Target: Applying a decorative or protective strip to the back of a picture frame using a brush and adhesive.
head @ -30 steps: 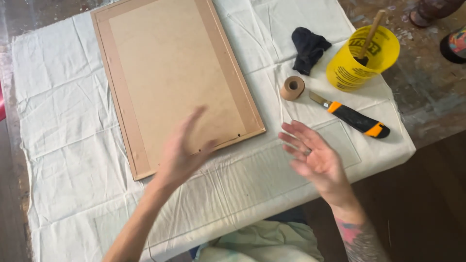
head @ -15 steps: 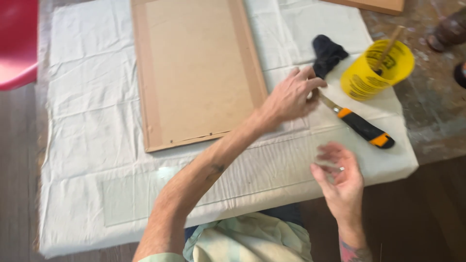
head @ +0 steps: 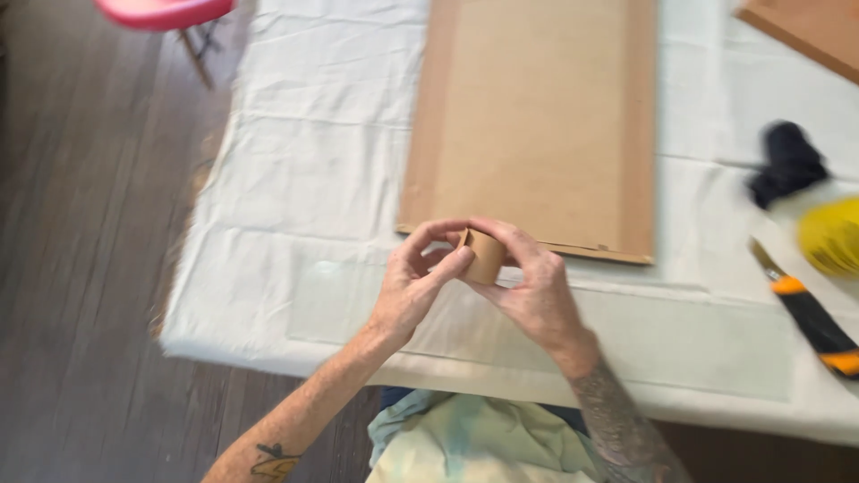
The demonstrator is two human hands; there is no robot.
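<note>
Tape roll [head: 484, 255], small and brown, sits between both my hands, just above the near edge of the desk [head: 295, 179] with its white cloth cover. My left hand [head: 413, 286] pinches it from the left, thumb pressed on its rim, and my right hand [head: 528, 288] curls round it from the right, fingers closed on the roll. Right behind it lies a brown wooden panel [head: 537, 116]. Well off to my right rest an orange-and-black utility knife [head: 810, 313], a blurred yellow cup [head: 830, 237] and a black cloth [head: 787, 165].
</note>
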